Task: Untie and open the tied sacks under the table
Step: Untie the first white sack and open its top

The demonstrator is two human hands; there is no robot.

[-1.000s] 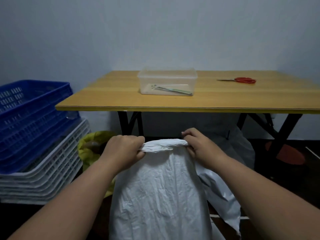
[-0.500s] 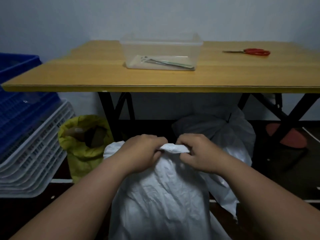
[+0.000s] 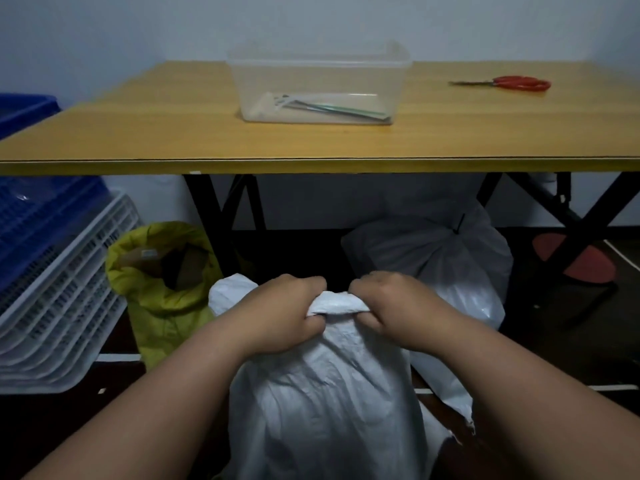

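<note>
Since the earlier frames both hands have drawn together and sunk lower against the table, so the strip of sack top between them, wide a second ago, is now a short bunched roll, and the table edge sits higher in view. The left hand (image 3: 282, 313) has its fingers curled tight over the left end of that roll, thumb tucked beneath; the right hand (image 3: 394, 306) grips the right end the same way, knuckles up, the two fists nearly touching. The white sack (image 3: 322, 403) stands on the floor in front of the table, its gathered mouth pinched between the fists and its creased body hanging straight down below them, between the forearms. Whether a tie remains on the mouth cannot be told, as the fingers cover it. At far left stand stacked crates (image 3: 52, 271), blue on white. Just beside them, left of the table leg, a yellow sack (image 3: 156, 292) sits with its mouth rolled open. Behind the hands, under the table (image 3: 173, 133), a second white sack (image 3: 446, 258) is cinched at the top by a dark tie. On the tabletop stand a clear tub (image 3: 318, 84) holding thin strips and, further right, red scissors (image 3: 512, 83). A red stool (image 3: 581, 261) sits low at far right.
</note>
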